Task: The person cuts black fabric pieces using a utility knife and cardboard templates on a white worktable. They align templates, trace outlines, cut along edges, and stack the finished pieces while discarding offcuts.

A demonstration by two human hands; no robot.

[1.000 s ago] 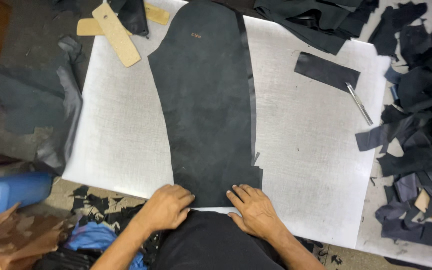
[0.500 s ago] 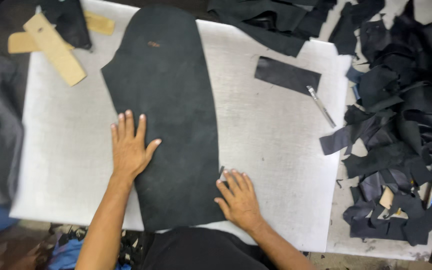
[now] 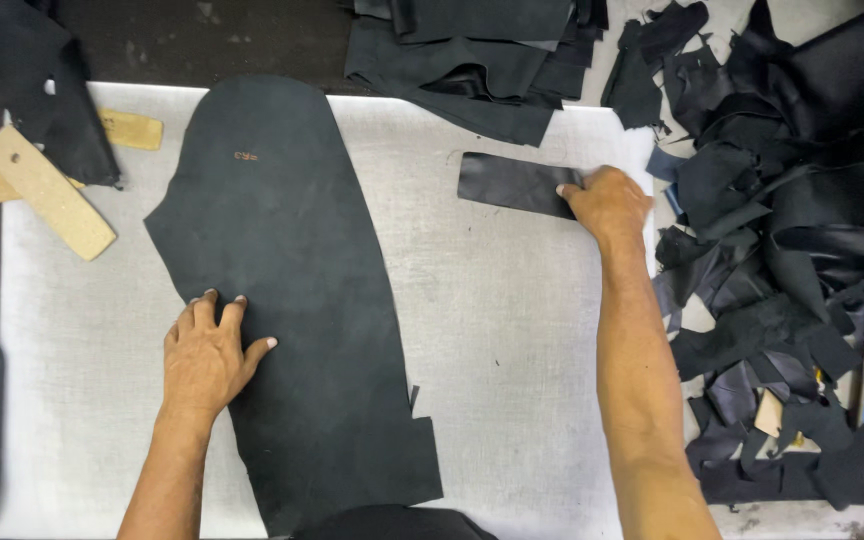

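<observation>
Left hand point(image 3: 207, 355) presses hide point(image 3: 292, 300) (right hand point(image 3: 607, 200) on strip point(image 3: 512, 184))

Both forearms are bare from elbow to wrist, with no sleeves showing. The left hand point(image 3: 207, 355) and right hand point(image 3: 607, 200) wear no gloves, rings or watch. Fingernails are short and pale. A dark garment covers the torso.

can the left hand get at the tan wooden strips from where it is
Probably yes. The left hand lies flat on the big dark sheet, and only bare white mat lies between it and the tan wooden strips up to its left.
</observation>
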